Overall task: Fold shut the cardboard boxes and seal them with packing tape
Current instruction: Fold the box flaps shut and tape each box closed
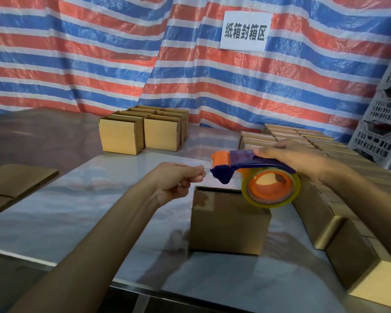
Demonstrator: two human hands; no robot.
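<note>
The person's left forearm comes in lowest and closest, and at its end the left hand [178,179] has its fingers curled with thumb and forefinger pinched together right at the mouth of the tape dispenser [242,159]. I take it to be holding the free end of the packing tape [269,203] (the film is clear, so I only catch a faint glint). The right hand [296,154] grips the dispenser's blue handle from above, fingers wrapped over it, holding it in the air just above the cardboard box [228,222], which stands on the bench [77,211] in front of the person. That box looks folded shut on top, and I see no strip on it, so sealing is about to start rather than finished. To the right, a long run of closed boxes [303,136] stretches back along the bench, looking done. At the far side a block of open-topped boxes [142,129] waits, and flat cardboard [16,181] lies at the left, so plenty remains.
</note>
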